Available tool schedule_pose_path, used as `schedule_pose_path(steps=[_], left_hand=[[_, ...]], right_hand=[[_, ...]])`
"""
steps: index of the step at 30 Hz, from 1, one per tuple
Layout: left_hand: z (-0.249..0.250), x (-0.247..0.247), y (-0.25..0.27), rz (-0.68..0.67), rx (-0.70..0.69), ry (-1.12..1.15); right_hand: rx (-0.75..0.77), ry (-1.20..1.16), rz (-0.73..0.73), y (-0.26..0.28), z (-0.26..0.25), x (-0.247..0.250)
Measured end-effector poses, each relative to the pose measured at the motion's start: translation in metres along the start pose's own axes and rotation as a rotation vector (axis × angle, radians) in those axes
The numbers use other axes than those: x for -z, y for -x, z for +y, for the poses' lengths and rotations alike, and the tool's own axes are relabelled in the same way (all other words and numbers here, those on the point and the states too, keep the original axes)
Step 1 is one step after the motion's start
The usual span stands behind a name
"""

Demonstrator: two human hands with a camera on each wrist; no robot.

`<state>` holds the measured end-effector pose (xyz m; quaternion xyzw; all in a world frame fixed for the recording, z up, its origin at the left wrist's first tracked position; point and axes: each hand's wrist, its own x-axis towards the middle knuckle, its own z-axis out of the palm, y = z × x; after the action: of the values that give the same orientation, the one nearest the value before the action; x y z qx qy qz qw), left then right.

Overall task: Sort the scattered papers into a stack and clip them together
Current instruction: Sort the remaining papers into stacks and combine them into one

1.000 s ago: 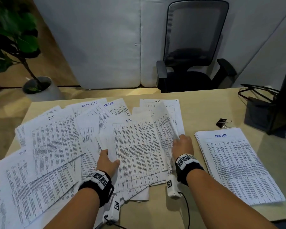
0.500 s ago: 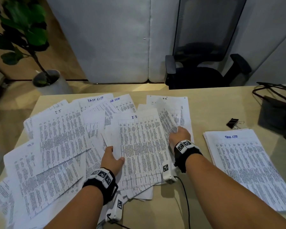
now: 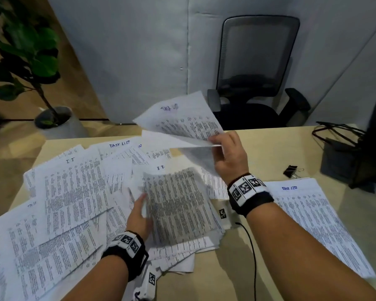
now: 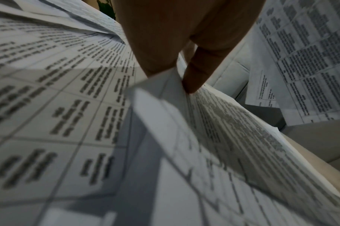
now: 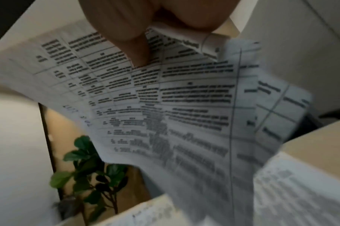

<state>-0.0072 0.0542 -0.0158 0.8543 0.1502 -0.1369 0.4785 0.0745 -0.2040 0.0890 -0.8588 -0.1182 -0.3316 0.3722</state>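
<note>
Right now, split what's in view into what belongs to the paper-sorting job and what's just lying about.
Belongs to the job:
- lifted sheets held in the right hand
- scattered papers, left hand on them
- sorted stack
- binder clip

Just lying about:
- office chair
- potted plant
- black cables

A black mesh office chair (image 3: 256,79) stands at one o'clock against grey wall panels (image 3: 126,53); a potted plant (image 3: 30,61) at ten.

The head camera looks down and forward over the light wooden desk (image 3: 258,148). Each wrist camera sits close above that desk's printed white papers (image 4: 49,107), shared by all views.
</note>
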Motion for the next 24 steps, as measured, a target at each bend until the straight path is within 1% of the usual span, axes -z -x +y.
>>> schedule_pose_path(steps=[1, 2, 3, 4, 5, 6, 7, 8, 9, 10, 11, 12, 14, 16, 18, 20, 21, 22, 24], left_hand=[[-0.002, 0.0, -0.003, 0.001, 0.041, 0.036], [-0.003, 0.001, -0.004, -0.004, 0.066, 0.051], [-0.005, 0.0, -0.005, 0.005, 0.086, 0.091], [-0.011, 0.001, -0.008, 0.013, 0.094, 0.054], [-0.018, 0.002, -0.013, 0.016, 0.129, 0.174], [-0.018, 0.005, -0.013, -0.004, 0.174, 0.23], [-0.014, 0.005, -0.012, -0.001, 0.237, 0.326], [-0.009, 0.004, -0.01, 0.004, 0.269, 0.31], [0.001, 0.005, -0.004, -0.002, 0.271, 0.305], [0.003, 0.003, -0.002, 0.013, 0.242, 0.23], [0.002, 0.001, 0.0, 0.07, 0.227, 0.162], [-0.002, 0.0, -0.001, 0.099, 0.199, 0.078], [-0.007, -0.001, -0.002, 0.127, 0.174, 0.038], [-0.008, 0.002, -0.005, 0.134, 0.171, -0.009], [-0.008, 0.004, -0.006, 0.122, 0.141, -0.064], [-0.009, 0.004, -0.007, 0.101, 0.13, -0.106], [-0.01, 0.005, -0.009, 0.087, 0.127, -0.107], [-0.012, 0.006, -0.011, 0.078, 0.133, -0.102], [-0.017, 0.007, -0.014, 0.065, 0.132, -0.1]], right_hand=[[-0.04, -0.038, -0.017, -0.002, -0.003, -0.003], [-0.123, -0.059, -0.059, -0.003, -0.005, -0.007], [-0.238, -0.057, -0.137, -0.002, -0.005, -0.012], [-0.367, -0.037, -0.243, 0.001, -0.005, -0.015], [-0.49, -0.01, -0.359, 0.007, -0.005, -0.02], [-0.589, -0.002, -0.457, 0.015, -0.004, -0.024], [-0.656, -0.015, -0.523, 0.025, -0.003, -0.028], [-0.698, -0.028, -0.561, 0.036, -0.002, -0.032], [-0.731, -0.035, -0.579, 0.047, 0.0, -0.036], [-0.767, -0.046, -0.583, 0.056, 0.004, -0.04], [-0.807, -0.057, -0.568, 0.064, 0.009, -0.043], [-0.858, -0.045, -0.534, 0.071, 0.015, -0.046], [-0.956, 0.039, -0.427, 0.077, 0.033, -0.047], [-0.976, 0.196, -0.35, 0.08, 0.054, -0.043], [-0.992, 0.416, -0.376, 0.08, 0.072, -0.035], [-1.073, 0.565, -0.475, 0.081, 0.082, -0.031], [-1.126, 0.568, -0.513, 0.082, 0.085, -0.032], [-1.175, 0.536, -0.52, 0.084, 0.088, -0.034], [-1.226, 0.482, -0.498, 0.086, 0.092, -0.041]])
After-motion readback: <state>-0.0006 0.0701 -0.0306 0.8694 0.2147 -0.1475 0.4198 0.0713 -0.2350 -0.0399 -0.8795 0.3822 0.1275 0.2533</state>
